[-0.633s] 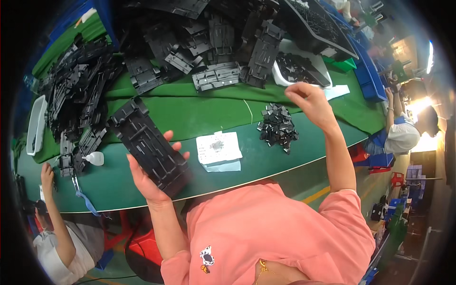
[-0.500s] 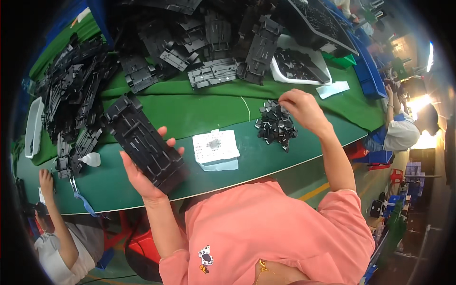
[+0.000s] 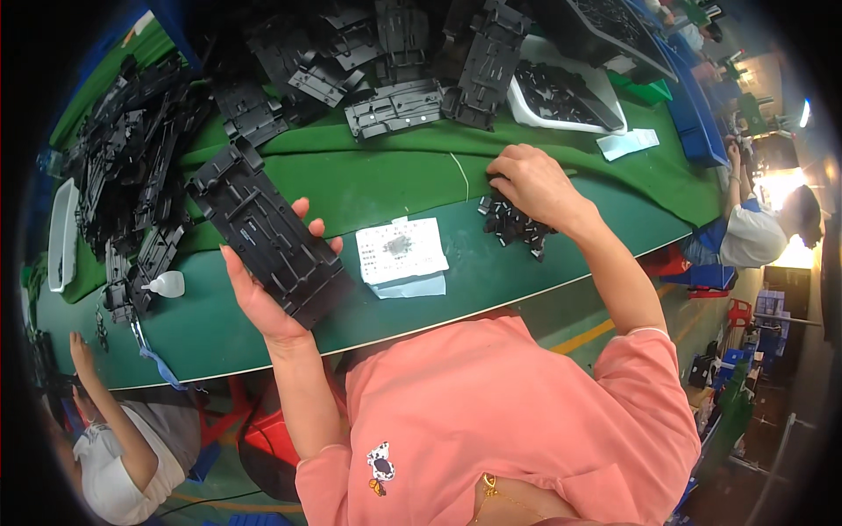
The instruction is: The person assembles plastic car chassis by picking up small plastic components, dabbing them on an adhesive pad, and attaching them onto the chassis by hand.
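My left hand (image 3: 274, 307) holds up a long black moulded plastic chassis (image 3: 263, 230) above the table, tilted, its ribbed face toward me. The palm lies under its near left edge, and fingertips come round the right side. Over at the right, my right hand (image 3: 539, 186) is at a pile of small black pieces (image 3: 516, 230), covering its far part. The thumb and fingers are drawn together; whatever lies between them is hidden. Between my hands, a white printed sheet (image 3: 402, 249) lies on a light blue one (image 3: 409, 287).
More black chassis (image 3: 396, 110) are heaped at the back and at the left (image 3: 132, 149). A white tub (image 3: 621, 114) of black parts stands back right, near a light blue slip (image 3: 628, 144). A small white bottle (image 3: 167, 283) is left; a co-worker's hand (image 3: 82, 355) is beyond it.
My right hand has moved slightly left from the far edge of the pile and now covers more of it. The left hand still holds the chassis. The view has shifted a little.
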A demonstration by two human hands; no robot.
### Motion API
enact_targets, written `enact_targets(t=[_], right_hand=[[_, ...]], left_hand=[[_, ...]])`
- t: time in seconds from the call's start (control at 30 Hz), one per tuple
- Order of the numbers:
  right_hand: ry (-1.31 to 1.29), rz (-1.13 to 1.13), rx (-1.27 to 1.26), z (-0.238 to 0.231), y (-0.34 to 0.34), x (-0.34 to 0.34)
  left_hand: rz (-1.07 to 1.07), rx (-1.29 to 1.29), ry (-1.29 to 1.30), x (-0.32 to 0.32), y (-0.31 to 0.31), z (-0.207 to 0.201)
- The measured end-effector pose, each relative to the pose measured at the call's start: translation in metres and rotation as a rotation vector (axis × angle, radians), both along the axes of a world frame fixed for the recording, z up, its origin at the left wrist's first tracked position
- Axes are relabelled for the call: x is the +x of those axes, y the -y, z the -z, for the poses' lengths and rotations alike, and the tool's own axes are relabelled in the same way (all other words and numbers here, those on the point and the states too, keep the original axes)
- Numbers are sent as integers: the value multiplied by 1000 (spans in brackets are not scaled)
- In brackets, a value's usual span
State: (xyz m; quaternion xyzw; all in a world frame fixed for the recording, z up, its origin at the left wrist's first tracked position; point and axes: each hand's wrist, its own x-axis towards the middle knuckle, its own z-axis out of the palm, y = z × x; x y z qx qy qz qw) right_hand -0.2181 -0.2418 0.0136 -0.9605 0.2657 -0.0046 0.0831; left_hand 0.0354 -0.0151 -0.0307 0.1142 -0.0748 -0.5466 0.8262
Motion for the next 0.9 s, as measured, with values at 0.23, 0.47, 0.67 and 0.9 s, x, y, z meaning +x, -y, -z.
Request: enact_targets(t=[0.23, 0.47, 0.67, 0.9], right_hand=[[-57, -14, -138, 6, -2, 7], [209, 71, -26, 8, 6, -1], [533, 535, 1153, -13, -5, 1], [604, 458, 1260, -11, -28, 13]], left_hand=[[-11, 18, 40, 4, -2, 6], [-57, 57, 7, 5, -3, 5], [-47, 31, 13, 6, -4, 7], [-65, 56, -34, 5, -3, 10]])
